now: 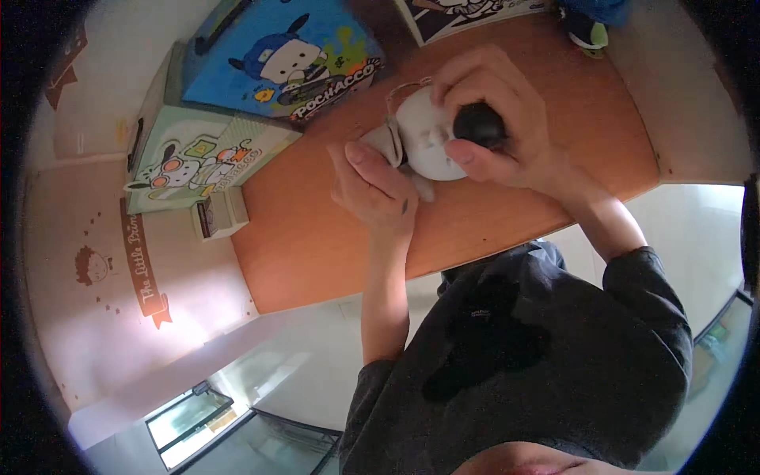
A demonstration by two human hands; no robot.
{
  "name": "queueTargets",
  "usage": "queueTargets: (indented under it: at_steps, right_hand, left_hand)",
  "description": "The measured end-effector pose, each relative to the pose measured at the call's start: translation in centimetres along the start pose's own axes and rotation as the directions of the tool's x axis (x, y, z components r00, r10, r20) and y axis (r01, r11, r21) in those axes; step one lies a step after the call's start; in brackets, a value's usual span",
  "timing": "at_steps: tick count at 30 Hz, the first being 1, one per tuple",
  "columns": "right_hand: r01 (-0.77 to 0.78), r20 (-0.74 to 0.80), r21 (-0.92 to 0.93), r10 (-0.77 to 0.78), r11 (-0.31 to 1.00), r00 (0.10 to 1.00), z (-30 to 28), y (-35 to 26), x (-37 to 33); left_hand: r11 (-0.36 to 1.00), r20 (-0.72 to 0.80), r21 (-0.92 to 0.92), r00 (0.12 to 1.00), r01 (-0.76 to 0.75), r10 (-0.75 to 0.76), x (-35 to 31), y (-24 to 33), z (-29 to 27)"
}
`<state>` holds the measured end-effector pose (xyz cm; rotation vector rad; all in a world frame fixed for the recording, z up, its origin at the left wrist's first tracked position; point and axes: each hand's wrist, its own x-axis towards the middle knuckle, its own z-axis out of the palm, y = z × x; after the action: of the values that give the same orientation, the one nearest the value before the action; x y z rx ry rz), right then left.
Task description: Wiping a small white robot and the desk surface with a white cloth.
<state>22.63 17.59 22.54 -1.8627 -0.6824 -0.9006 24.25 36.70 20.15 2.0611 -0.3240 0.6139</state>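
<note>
The right hand (522, 111) has its grip closed around a black, rounded object (480, 125), just right of a white, rounded, face-like object (427, 136) over the orange-brown wooden table (538, 214); the left hand (381, 191) is at its lower-left edge, hold unclear

round piece (419, 131): white | knob (480, 125): black | tabletop (317, 237): orange-brown | larger box (285, 59): blue, cartoon-dog print | smaller box (210, 154): pale green
</note>
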Motion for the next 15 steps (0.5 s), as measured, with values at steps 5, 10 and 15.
queueTargets:
  at_steps: [5, 10, 15]
  right_hand:
    - [0.026, 0.029, -0.081, -0.023, 0.996, 0.999, -0.6, -0.2, -0.5]
    - [0.023, 0.017, -0.049, -0.023, 0.999, 1.0, -0.7, 0.2, -0.9]
    - [0.108, 0.055, -0.051, -0.105, 0.993, 0.993, -1.2, 2.2, -1.6]
  left_hand:
    - [0.993, -0.017, -0.055, 0.995, 0.1, -0.101, -0.1, 0.0, 0.3]
    - [0.981, -0.069, -0.147, 0.988, 0.127, -0.138, -0.7, 1.2, 0.7]
    - [0.966, -0.156, -0.019, 0.955, -0.257, 0.251, -2.1, 1.0, 1.1]
